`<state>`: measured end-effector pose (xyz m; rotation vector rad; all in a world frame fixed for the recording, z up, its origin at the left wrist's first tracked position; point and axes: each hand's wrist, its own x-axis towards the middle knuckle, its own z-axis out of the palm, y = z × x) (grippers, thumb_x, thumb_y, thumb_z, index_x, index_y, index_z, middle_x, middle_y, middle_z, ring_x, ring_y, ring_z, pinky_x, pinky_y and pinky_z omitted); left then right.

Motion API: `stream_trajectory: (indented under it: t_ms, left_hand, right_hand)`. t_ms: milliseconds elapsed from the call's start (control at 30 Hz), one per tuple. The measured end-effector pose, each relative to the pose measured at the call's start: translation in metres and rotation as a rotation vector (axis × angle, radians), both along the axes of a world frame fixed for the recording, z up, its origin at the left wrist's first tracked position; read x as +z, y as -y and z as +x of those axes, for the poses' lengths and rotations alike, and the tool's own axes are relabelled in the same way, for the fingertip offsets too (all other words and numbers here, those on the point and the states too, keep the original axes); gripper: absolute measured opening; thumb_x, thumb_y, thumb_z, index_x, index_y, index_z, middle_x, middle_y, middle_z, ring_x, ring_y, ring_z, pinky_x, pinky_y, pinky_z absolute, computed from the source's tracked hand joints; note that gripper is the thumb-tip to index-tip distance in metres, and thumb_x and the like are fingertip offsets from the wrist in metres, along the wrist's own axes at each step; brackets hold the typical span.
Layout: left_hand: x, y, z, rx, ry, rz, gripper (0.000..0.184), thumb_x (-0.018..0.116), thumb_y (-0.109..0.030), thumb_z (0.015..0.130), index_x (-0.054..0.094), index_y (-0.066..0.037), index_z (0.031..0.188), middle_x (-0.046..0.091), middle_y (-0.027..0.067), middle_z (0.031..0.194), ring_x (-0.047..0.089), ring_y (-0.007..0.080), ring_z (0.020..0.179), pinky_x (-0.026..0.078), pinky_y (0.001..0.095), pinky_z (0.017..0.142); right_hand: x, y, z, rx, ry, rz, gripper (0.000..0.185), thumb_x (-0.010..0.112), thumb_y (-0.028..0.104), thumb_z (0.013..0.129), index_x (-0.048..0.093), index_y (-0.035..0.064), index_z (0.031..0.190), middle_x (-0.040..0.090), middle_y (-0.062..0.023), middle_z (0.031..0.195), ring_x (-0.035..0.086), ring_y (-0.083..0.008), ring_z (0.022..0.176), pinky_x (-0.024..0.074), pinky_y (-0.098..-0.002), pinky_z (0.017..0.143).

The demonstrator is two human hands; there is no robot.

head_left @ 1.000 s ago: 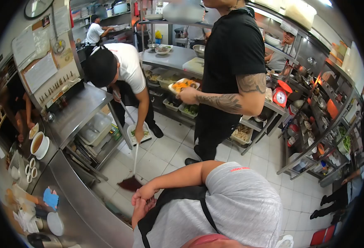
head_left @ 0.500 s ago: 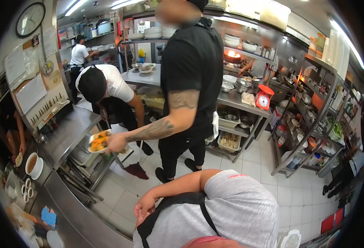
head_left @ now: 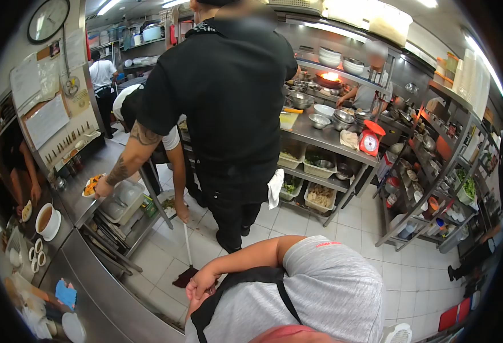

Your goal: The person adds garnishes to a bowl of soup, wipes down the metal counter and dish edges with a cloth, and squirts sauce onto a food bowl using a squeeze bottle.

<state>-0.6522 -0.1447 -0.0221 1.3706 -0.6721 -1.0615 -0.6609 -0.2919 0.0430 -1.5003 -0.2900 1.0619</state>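
Right hand point(head_left: 203, 281) loosely curled, against left hand point(head_left: 199, 302); exact closure unclear. Left mostly hidden; how far open, cannot tell. No held thing visible in either.

Broom point(head_left: 186, 278) just beyond right hand, bristles at floor point(head_left: 148, 258), handle in co-worker's hand point(head_left: 181, 212). Farther off, up and left of hands, plate of orange food point(head_left: 93, 186) at steel counter point(head_left: 68, 197), another co-worker's hand point(head_left: 104, 189) on it, not released. What is finished or left: cannot tell.

Red lettering point(head_left: 328, 245) on grey sleeve, wall papers point(head_left: 47, 122): unreadable. No brand legible.
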Motion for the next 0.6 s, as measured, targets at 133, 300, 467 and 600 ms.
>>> stream_trajectory:
  t_ms: [133,300,467,600]
  left_hand:
    - [-0.001,0.001,0.000,0.000,0.003,0.009,0.041,0.047,-0.019,0.082,0.029,-0.006,0.117,0.046,0.0087,0.105,0.050,0.0194,0.093,0.041,0.0302,0.078]
    - [0.000,0.005,0.002,-0.002,0.007,0.027,0.039,0.047,-0.018,0.082,0.031,-0.005,0.115,0.047,0.0083,0.104,0.050,0.0188,0.093,0.041,0.0294,0.078]
    - [-0.002,0.004,0.004,-0.006,0.011,0.028,0.037,0.048,-0.016,0.081,0.034,-0.004,0.113,0.048,0.0080,0.103,0.050,0.0183,0.093,0.041,0.0287,0.078]
    - [-0.007,0.001,0.005,-0.012,0.011,0.027,0.035,0.049,-0.015,0.081,0.036,-0.003,0.111,0.048,0.0078,0.102,0.050,0.0179,0.093,0.040,0.0281,0.078]
  right_hand:
    - [0.005,0.001,0.000,0.016,-0.009,-0.034,0.038,0.054,0.020,0.077,0.040,0.0117,0.111,0.051,0.0010,0.091,0.052,-0.0103,0.073,0.0458,-0.0277,0.057]
    - [0.008,0.004,0.002,0.008,-0.046,-0.024,0.035,0.056,0.021,0.077,0.043,0.0102,0.107,0.052,0.0003,0.090,0.051,-0.0103,0.077,0.0440,-0.0269,0.062]
    - [0.016,0.001,0.004,-0.010,-0.067,-0.032,0.030,0.059,0.022,0.077,0.047,0.0059,0.099,0.051,-0.0013,0.089,0.049,-0.0115,0.082,0.0416,-0.0264,0.070]
    - [0.017,0.000,0.006,-0.003,-0.086,-0.025,0.030,0.059,0.022,0.077,0.047,0.0063,0.099,0.051,-0.0011,0.089,0.049,-0.0113,0.082,0.0414,-0.0262,0.069]
